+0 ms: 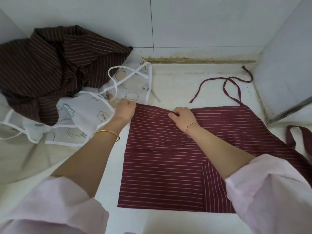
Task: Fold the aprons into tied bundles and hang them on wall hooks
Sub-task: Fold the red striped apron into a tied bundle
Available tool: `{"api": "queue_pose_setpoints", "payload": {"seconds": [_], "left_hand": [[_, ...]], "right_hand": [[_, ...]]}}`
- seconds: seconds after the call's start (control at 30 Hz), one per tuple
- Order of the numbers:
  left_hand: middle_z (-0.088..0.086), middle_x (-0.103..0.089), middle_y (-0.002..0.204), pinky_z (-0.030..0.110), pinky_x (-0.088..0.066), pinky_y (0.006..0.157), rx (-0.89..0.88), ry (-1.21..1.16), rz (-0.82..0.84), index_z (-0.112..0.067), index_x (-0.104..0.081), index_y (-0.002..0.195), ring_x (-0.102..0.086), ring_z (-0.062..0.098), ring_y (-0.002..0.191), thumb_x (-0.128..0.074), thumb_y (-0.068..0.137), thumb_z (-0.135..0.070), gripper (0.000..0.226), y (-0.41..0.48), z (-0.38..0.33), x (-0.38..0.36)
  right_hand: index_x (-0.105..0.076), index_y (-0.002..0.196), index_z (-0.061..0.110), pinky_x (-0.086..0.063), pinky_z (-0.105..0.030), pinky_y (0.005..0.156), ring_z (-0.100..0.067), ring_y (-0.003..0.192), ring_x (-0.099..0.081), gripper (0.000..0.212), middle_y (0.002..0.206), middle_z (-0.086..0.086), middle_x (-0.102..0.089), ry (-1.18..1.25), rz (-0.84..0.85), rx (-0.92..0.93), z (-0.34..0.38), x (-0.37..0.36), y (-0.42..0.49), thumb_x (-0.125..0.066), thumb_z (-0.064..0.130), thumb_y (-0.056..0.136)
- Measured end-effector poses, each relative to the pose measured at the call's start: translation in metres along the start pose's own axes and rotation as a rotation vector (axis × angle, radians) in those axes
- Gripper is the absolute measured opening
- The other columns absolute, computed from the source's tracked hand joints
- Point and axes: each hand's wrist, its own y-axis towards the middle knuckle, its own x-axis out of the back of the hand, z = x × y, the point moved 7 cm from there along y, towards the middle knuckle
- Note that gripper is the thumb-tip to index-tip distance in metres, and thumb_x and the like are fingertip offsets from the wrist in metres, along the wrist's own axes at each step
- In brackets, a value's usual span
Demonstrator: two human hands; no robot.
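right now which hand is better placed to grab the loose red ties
Right, probably. The right hand pinches the top edge of the red apron mid-width, nearer the red ties lying beyond its upper right corner. The left hand grips the far left corner, so it would have to cross over.

left: pale pink cloth sleeve [50, 200] pushed up, plain gold bangle [108, 133] | right: same pale pink sleeve [270, 191], thin twisted gold bracelet [191, 126]
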Motion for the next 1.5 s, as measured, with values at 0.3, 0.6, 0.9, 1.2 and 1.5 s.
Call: {"api": "queue_pose_setpoints", "payload": {"seconds": [0.3,0.6,0.9,1.2,1.5], "left_hand": [[0.007,-0.064,0.111,0.039,-0.049,0.092,-0.034,0.286,0.149,-0.004,-0.058,0.114,-0.061,0.028,0.102,-0.063,0.089,-0.026,0.033,-0.027,0.021,-0.018],[0.022,-0.062,0.11,0.038,-0.042,0.084,-0.079,0.565,-0.035,0.004,-0.056,0.108,-0.057,0.038,0.104,-0.044,0.1,-0.017,0.026,-0.032,0.035,-0.006],[0.015,-0.049,0.123,0.044,-0.041,0.093,-0.718,1.013,-0.281,-0.008,-0.046,0.118,-0.049,0.032,0.108,-0.046,0.088,-0.016,0.031,-0.097,-0.024,-0.057],[0.003,0.015,0.158,0.051,0.003,0.117,-0.763,1.141,0.244,-0.023,0.009,0.15,0.016,0.02,0.145,-0.007,0.095,-0.058,0.067,-0.126,0.008,-0.142],[0.013,-0.044,0.137,0.045,-0.033,0.105,-0.922,1.058,0.082,-0.007,-0.051,0.124,-0.04,0.031,0.127,-0.043,0.093,-0.027,0.038,-0.15,-0.037,-0.145]], "right_hand": [[-0.041,0.135,0.013,-0.041,-0.02,0.095,-0.02,0.096,-0.059,0.042,0.14,-0.009,-0.032,0.227,-0.211,0.038,0.008,0.02,-0.006,-0.049,0.006,0.094],[-0.054,0.125,0.017,-0.034,-0.043,0.106,-0.025,0.129,-0.041,0.034,0.139,-0.005,-0.045,-0.414,-0.335,0.127,-0.027,0.004,-0.064,-0.051,0.02,0.091],[-0.067,0.104,0.019,-0.04,-0.048,0.099,-0.026,0.114,-0.053,0.032,0.117,-0.002,-0.061,-0.508,-0.49,0.111,-0.057,0.02,-0.104,-0.042,0.026,0.085],[-0.045,0.139,0.018,-0.023,-0.05,0.113,-0.028,0.139,-0.033,0.061,0.147,-0.006,-0.041,-0.604,-0.216,0.128,-0.088,0.008,-0.116,-0.019,0.045,0.091],[-0.034,0.145,0.02,-0.006,-0.04,0.118,-0.022,0.144,-0.016,0.049,0.155,-0.003,-0.024,-0.385,-0.138,0.124,-0.115,0.029,-0.136,-0.036,0.034,0.099]]}}
